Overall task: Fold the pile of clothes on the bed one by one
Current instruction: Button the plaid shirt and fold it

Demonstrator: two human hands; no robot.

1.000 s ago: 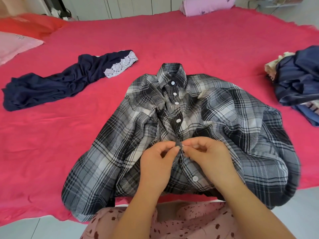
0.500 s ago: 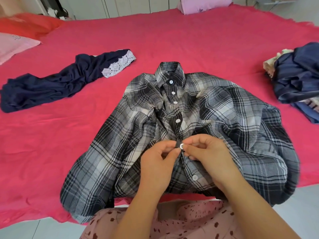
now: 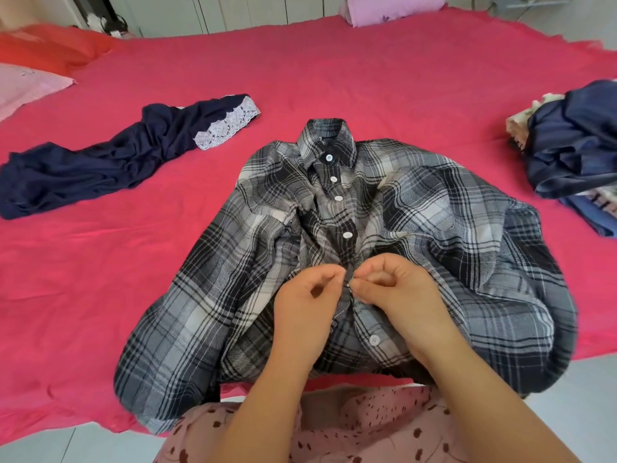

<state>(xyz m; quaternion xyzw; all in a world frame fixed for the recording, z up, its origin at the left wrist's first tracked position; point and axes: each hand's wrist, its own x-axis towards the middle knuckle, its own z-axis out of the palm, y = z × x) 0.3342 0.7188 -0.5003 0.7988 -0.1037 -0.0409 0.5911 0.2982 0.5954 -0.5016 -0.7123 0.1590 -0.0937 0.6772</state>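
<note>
Head view. A grey, black and white plaid shirt (image 3: 417, 235) is spread front-up on the near part of the bed (image 3: 300, 71), which is covered by a red sheet; the collar points far and the hem hangs over the near edge. Four white buttons along the placket are seen fastened above the hands; one further button (image 3: 374, 340) is visible below them, near the hem.

The left hand (image 3: 309, 300) and right hand (image 3: 399, 295) are met at the placket in the middle of the shirt. Both are curled nearly closed, thumb and forefinger tips pinching the two placket edges together at one point. The button at that point cannot be made out.

A dark navy garment with a white lace edge (image 3: 100, 168) is laid crumpled to the far left, well apart from the shirt. A pile of clothes (image 3: 574, 155), navy on top, is recorded at the right edge of the bed. Pink pillows (image 3: 26, 88) are noted far left, and a lilac one (image 3: 384, 8) at the far edge.
</note>
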